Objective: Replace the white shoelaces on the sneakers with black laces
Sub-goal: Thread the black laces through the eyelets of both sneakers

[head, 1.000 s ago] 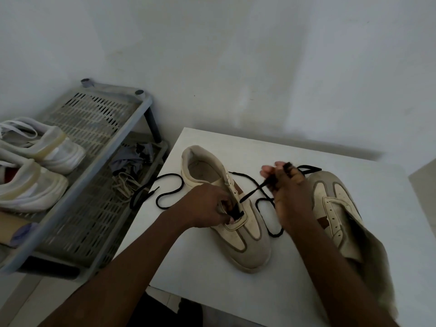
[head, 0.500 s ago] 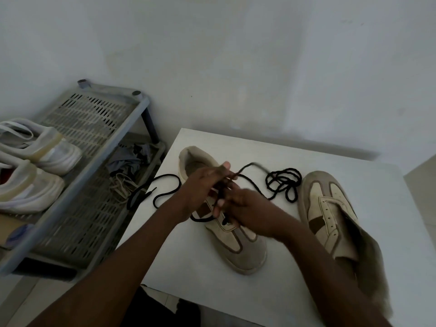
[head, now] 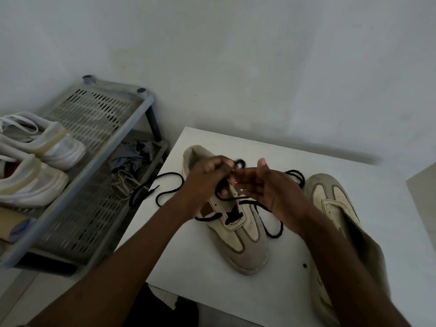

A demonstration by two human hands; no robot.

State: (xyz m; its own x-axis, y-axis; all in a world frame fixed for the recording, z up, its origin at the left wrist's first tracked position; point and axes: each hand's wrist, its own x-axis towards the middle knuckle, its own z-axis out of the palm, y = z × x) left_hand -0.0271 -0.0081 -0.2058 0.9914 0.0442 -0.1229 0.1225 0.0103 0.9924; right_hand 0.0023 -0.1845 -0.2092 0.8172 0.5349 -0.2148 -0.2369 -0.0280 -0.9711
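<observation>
Where your left hand point(head: 207, 179) curls around the black lace point(head: 232, 215) above the sneaker point(head: 243, 246), your right hand point(head: 271, 192), at its 3 o'clock, extends its fingers toward it; blur hides any pinch. The sneaker lies on the table point(head: 212, 279), toe toward 5 o'clock, with the lace crossed through its lowest eyelets. The second sneaker point(head: 330, 197) lies at its 3 o'clock.

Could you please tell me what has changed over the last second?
The right hand, which had pulled the black lace up and rightward, came back over the part-laced sneaker and opened its fingers; the slack dropped onto the table. The left hand rose from the eyelets and now grips the lace. That sneaker and the unlaced sneaker stayed put.
</observation>
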